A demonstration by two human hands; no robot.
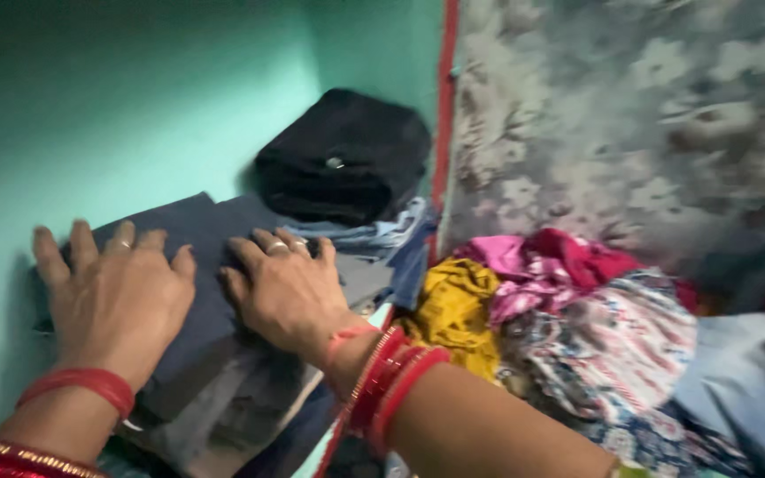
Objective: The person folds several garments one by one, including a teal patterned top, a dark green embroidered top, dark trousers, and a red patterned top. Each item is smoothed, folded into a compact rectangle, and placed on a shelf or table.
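A stack of folded dark blue and grey cloth garments [214, 354] fills a narrow shelf hemmed by a green painted wall [117, 106] on the left and a red vertical edge strip [444, 115] on the right, with a folded black garment [343, 155] behind it. The stack's lower layers are blurred and cut off by the frame. The left hand [117, 296] and right hand [285, 288] both lie open, fingers spread, palms flat on the top fold, beside a heap of yellow, pink and patterned clothes [560, 327].

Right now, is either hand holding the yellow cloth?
No: both the left hand and right hand lie flat on the folded dark cloth; the yellow cloth lies apart.
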